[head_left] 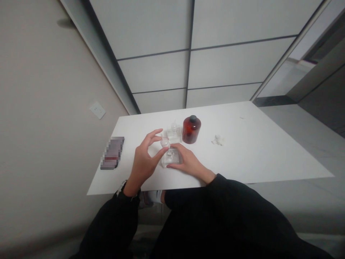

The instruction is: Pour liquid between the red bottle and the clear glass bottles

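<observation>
Between the thumb and fingers of my left hand (147, 158) is a clear, rounded stopper (165, 143), held just above a square clear glass bottle (172, 158). My right hand (190, 162) grips that bottle around its right side, thumb and fingers on opposite faces, as it stands on the white table. Whether the stopper touches the bottle's neck I cannot tell. Right behind it stands a second clear glass bottle (174, 135) with a rounded top. A brown-red bottle (191, 131) with a dark cap is beside that one, to the right.
A crumpled white tissue (219, 140) lies on the white table (256, 151) to the right. At the left edge rests a flat, pixelated dark object (112, 153). Panelled doors (161, 72) rise behind the table, and a wall with a socket (97, 110) is on the left.
</observation>
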